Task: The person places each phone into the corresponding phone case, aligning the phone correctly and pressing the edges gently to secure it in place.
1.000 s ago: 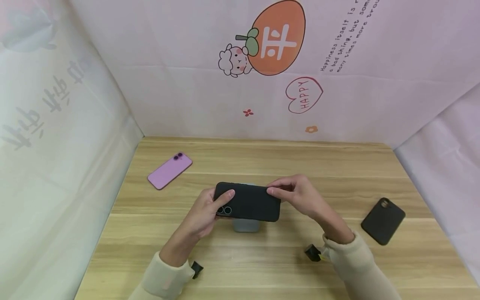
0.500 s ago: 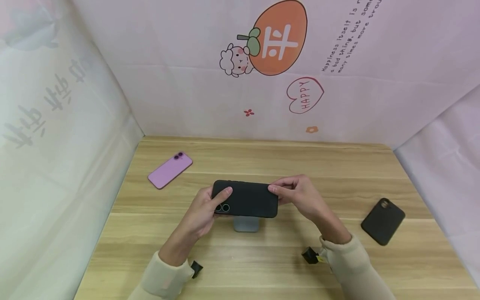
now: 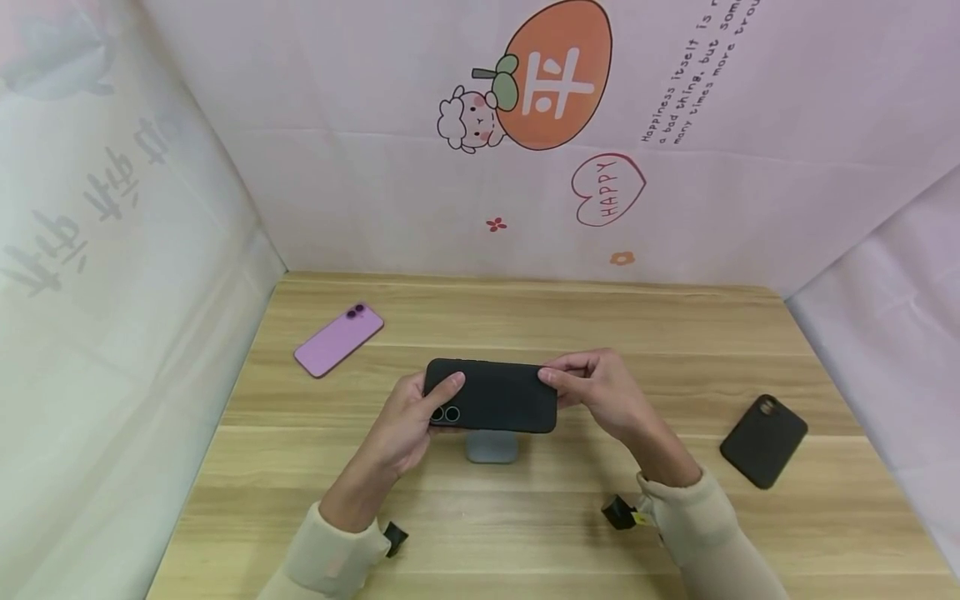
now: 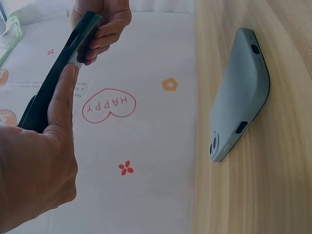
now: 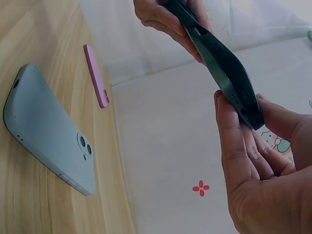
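Shifted the black phone slightly toward the far edge of the table over the last second. Clamped on its camera end with the left hand, pinching its opposite end with the right hand. Raised over the grey phone. Farther out, pink phone near far left corner, black case near right edge.

Left grip pinching, thumb uppermost; right grip pinching; forearms angled inward.
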